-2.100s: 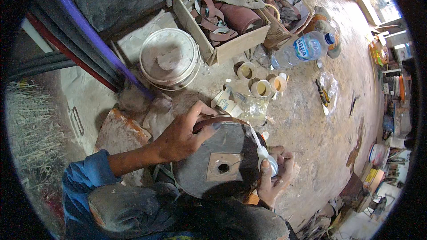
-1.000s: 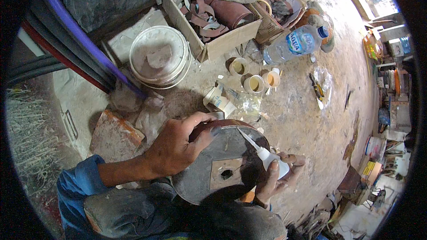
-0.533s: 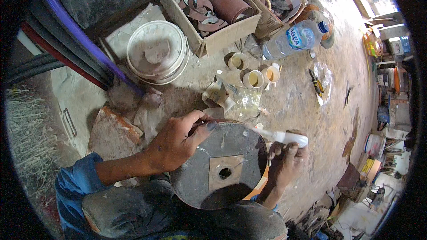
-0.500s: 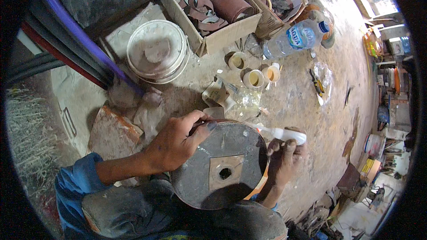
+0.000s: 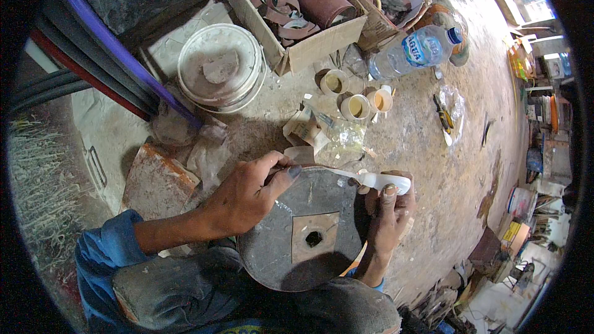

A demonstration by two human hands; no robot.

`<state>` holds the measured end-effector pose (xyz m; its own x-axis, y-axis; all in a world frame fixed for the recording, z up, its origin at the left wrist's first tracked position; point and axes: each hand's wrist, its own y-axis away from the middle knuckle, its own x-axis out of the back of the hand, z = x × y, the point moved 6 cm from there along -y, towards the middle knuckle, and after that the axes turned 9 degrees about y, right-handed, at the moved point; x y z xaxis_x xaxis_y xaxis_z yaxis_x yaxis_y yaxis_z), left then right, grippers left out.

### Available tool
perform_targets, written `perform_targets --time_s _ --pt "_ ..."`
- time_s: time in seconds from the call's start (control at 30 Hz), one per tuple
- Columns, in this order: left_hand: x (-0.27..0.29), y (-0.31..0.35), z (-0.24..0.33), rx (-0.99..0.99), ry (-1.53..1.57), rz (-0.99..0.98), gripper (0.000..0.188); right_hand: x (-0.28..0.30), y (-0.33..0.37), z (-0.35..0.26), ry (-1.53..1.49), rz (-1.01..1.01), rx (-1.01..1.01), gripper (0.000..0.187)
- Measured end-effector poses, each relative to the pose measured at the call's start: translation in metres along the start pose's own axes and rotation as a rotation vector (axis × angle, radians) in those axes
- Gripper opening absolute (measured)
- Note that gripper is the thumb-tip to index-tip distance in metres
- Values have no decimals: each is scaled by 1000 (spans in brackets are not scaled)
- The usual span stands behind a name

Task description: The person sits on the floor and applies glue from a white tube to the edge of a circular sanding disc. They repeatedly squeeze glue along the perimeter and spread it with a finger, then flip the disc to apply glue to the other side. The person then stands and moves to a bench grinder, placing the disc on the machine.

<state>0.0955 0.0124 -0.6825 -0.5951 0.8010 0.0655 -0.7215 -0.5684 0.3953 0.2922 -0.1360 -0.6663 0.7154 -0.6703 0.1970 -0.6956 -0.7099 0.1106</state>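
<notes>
A round dark-grey wheel (image 5: 266, 253) with a square tan patch (image 5: 303, 250) around its centre hole rests tilted on my lap. My left hand (image 5: 250, 195) is closed at its upper left rim, thumb over the edge and fingers curled behind; whether a thin strip is also pinched there is hard to see. In my right hand (image 5: 390, 210) is a white squeeze bottle (image 5: 396, 182) with a long thin nozzle. It lies nearly level, the nozzle pointing left along the wheel's top edge, its tip close to my left fingers.
Beyond the wheel stand several small cups (image 5: 354, 107), a plastic water bottle (image 5: 414, 52) lying down, and a lidded white bucket (image 5: 219, 68). A cardboard box (image 5: 322, 43) holds sanding-belt strips. Pliers (image 5: 443, 114) lie on plastic at right, a dusty block (image 5: 158, 182) at left.
My right hand has moved left and slightly up with the squeeze bottle, bringing its nozzle further along the wheel's rim toward my left hand. My left hand stays at the rim.
</notes>
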Motion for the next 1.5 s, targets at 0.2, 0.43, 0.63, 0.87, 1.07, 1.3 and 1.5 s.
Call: perform_targets --time_s 0.2,0.43,0.63,0.87,1.07,1.3,1.5 --pt "0 1 0 18 3 -2 35 0 2 4 5 -1 -21 28" --pt "1 0 0 41 25 -9 35 -2 4 -1 22 17 16 27" --pt "1 0 1 18 32 4 34 -5 3 -3 -3 3 14 25" --pt "1 -1 2 23 21 -22 33 -5 3 -3 1 17 25 23" --pt "2 -2 3 3 21 -22 33 -3 3 -1 26 41 14 25" --pt "2 -2 3 17 15 -20 33 1 3 -3 -6 94 -4 28" --pt "1 -3 2 116 14 -76 32 -2 3 -3 -25 55 -1 28"
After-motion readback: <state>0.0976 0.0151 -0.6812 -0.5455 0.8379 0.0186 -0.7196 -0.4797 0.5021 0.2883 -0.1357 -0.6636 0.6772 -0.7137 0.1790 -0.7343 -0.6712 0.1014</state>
